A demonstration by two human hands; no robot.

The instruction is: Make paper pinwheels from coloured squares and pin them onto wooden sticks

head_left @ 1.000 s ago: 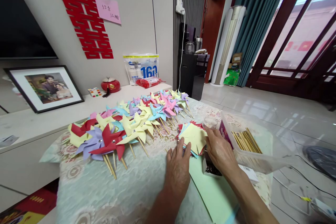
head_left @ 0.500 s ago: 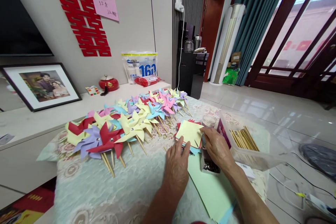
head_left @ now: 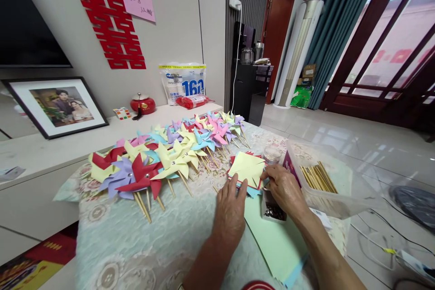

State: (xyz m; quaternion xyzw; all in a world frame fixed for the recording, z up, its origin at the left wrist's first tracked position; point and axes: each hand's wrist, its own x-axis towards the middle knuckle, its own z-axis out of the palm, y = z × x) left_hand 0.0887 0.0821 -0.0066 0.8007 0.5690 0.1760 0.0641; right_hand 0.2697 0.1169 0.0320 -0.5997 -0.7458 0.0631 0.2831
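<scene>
A small stack of cut paper squares (head_left: 246,170), yellow on top with red and blue beneath, lies on the lace-covered table (head_left: 142,244). My right hand (head_left: 283,190) pinches the right corner of the top yellow sheet and lifts that edge. My left hand (head_left: 231,213) rests flat on the cloth, fingertips touching the stack's near edge. A long row of finished paper pinwheels on wooden sticks (head_left: 163,158) lies to the left of the stack.
A clear plastic box of wooden sticks (head_left: 319,179) stands right of my hands, a small clear jar (head_left: 272,154) behind the stack, a little tray of dark pins (head_left: 273,210) under my right wrist. Green paper sheets (head_left: 275,244) lie near me. A low shelf with a framed photo (head_left: 56,106) runs along the left.
My right hand has moved from the stack's far side to its right corner and raised the yellow sheet. The left hand stayed at the near edge.
</scene>
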